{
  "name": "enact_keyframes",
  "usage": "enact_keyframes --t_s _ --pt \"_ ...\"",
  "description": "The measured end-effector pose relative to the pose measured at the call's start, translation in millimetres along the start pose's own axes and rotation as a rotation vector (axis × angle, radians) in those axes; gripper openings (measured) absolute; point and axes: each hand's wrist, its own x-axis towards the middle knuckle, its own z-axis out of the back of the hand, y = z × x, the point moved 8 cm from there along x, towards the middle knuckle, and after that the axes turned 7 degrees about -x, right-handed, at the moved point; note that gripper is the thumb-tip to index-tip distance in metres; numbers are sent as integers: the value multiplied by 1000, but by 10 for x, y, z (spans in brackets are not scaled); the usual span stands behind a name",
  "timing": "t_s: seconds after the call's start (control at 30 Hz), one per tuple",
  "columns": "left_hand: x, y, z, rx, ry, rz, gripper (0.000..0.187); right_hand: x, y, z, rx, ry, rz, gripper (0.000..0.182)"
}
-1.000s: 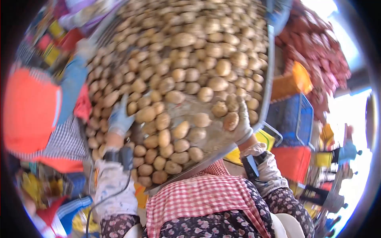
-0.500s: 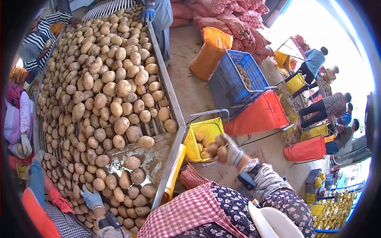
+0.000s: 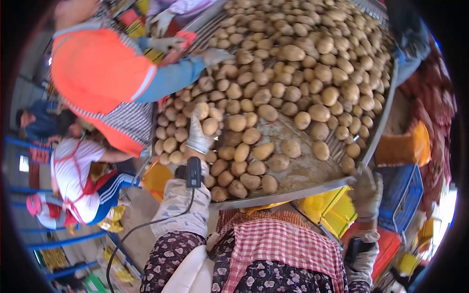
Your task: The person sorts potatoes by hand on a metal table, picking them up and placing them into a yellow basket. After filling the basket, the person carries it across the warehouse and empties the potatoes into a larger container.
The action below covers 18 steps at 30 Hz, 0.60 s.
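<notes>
The potatoes (image 3: 319,113) lay loose across a metal sorting table (image 3: 312,189), heaped toward its far end and thinner at the near edge, where bare, dirt-smeared sheet metal showed. The left hand (image 3: 198,136), gloved, was in among the potatoes at the near left, its fingers against one or two of them; whether it had closed on any could not be told. The right hand (image 3: 366,193), also gloved, was blurred beside the table's right corner, near a yellow mesh basket (image 3: 326,205); its fingers appeared extended and apart, with no potato seen in it. A blue plastic crate (image 3: 398,195) stood just beyond. To the left, a co-worker in an orange vest (image 3: 97,63) had one gloved hand (image 3: 217,56) at the heap.

In this inspector's judgement, each potato was firm, stiff and light enough for one hand, though prone to roll and to bruise if dropped. Dusty skins could slip against the gloves. The sound hold was around the widest part, with fingers curled beneath.
</notes>
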Motion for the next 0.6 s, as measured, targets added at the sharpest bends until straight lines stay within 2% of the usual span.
enact_keyframes --t_s 0.03,0.1,0.13,0.17,0.2,0.23,0.27,0.3,0.33,0.37,0.4,0.43,0.47,0.5,0.53,0.57,0.6 --pt "-243 30 -355 -200 37 64 47 259 -265 -272 -78 -3 -81 63" --pt "-555 95 -729 -207 15 -47 42 717 -738 -733 -183 -4 -173 68" --pt "-522 124 -748 -3 145 -266 38 911 -930 -921 -210 4 -193 71" --pt "-720 245 -920 87 37 -234 34 1065 -1085 -1122 -219 12 -209 71" --pt "-800 471 -1039 297 35 -264 36 1169 -1230 -1214 -178 -12 -271 72" --pt "-770 779 -1069 688 104 -324 45 1220 -1353 -1234 -144 -40 -332 74" --pt "-1264 545 -1682 1314 158 -957 47 1266 -1479 -1167 -154 -28 -345 74" --pt "-1275 763 -1841 1479 333 -736 49 1348 -1613 -1055 -36 -56 -294 74" --pt "-1328 761 -1788 1477 315 -739 49 1408 -1700 -989 85 -86 -242 74" --pt "-1408 731 -1759 1432 341 -805 50 1386 -1805 -1134 712 51 -442 72" --pt "-1467 694 -1743 1386 365 -873 50 1372 -1818 -1206 705 52 -455 72" --pt "-1581 506 -1787 1428 411 -1015 47 1360 -1793 -1268 495 36 -408 72" --pt "-1500 324 -1695 1515 335 -950 46 1344 -1773 -1273 286 27 -356 72" --pt "-1414 133 -1571 1599 262 -879 45 1333 -1729 -1289 289 106 -312 74" --pt "-1381 -84 -1296 1719 25 -947 46 1354 -1716 -1284 289 110 -317 74" --pt "-1263 -322 -830 1733 -337 -915 44 1368 -1673 -1331 346 162 -305 74" --pt "-1273 -246 -579 1735 -336 -912 44 1368 -1616 -1366 403 212 -290 75"
